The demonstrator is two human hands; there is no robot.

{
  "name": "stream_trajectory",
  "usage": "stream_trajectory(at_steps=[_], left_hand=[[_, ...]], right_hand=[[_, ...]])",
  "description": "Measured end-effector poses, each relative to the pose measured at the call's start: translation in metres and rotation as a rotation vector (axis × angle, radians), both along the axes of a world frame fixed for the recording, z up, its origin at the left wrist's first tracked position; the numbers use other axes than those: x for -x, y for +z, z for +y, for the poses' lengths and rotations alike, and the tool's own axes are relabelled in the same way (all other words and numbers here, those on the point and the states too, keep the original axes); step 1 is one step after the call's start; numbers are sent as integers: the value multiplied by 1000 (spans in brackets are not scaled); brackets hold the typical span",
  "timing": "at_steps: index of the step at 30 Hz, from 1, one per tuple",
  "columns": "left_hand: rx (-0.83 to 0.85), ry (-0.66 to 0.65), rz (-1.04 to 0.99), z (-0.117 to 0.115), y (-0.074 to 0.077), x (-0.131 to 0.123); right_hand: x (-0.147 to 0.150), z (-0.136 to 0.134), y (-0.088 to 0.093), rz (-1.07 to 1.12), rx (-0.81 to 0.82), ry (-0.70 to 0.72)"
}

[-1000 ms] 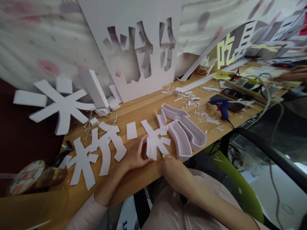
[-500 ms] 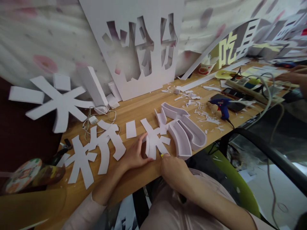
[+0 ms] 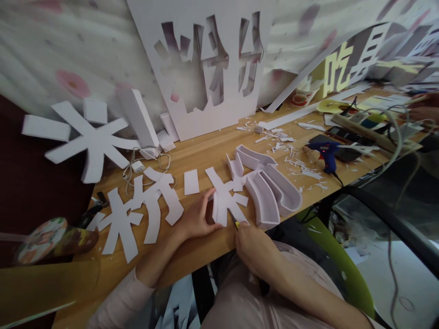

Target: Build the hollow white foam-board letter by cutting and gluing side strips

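Note:
My left hand (image 3: 194, 221) curls its thumb and fingers round the lower left leg of a white foam-board character piece (image 3: 223, 194), where a thin upright strip runs along the edge. My right hand (image 3: 257, 244) is closed on a craft knife (image 3: 236, 224); a bit of yellow and the slim blade show, the rest is covered by the fist. The blade tip lies at the gap between the piece's lower legs. Right beside it stands a hollow, walled white character (image 3: 262, 201). A flat cut-out character (image 3: 120, 224) lies left of my left hand, and a small white rectangle (image 3: 191, 182) lies behind it.
A blue glue gun (image 3: 325, 153) rests among white scraps (image 3: 302, 167) at the right. Behind stand a cut-out board (image 3: 219, 91) and a large raised white character (image 3: 92, 141). A white cable (image 3: 137, 167) lies between. Another person's hand (image 3: 425, 107) is at far right.
The camera view has shifted slightly, so the scene sits further right. More of the knife blade shows beyond my right hand. My left hand keeps its hold on the piece.

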State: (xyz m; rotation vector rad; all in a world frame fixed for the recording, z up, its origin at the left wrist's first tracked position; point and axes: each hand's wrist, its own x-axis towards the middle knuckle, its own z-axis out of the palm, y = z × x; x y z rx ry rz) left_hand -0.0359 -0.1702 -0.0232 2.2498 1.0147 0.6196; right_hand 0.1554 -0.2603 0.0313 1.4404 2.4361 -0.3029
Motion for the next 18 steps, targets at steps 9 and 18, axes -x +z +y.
stream_trajectory(at_steps=[9,18], left_hand=[[-4,-4,-8,0,0,0],[10,-3,-14,0,-1,0]], right_hand=[[2,0,0,-72,28,-10],[2,1,2,-77,23,-36]])
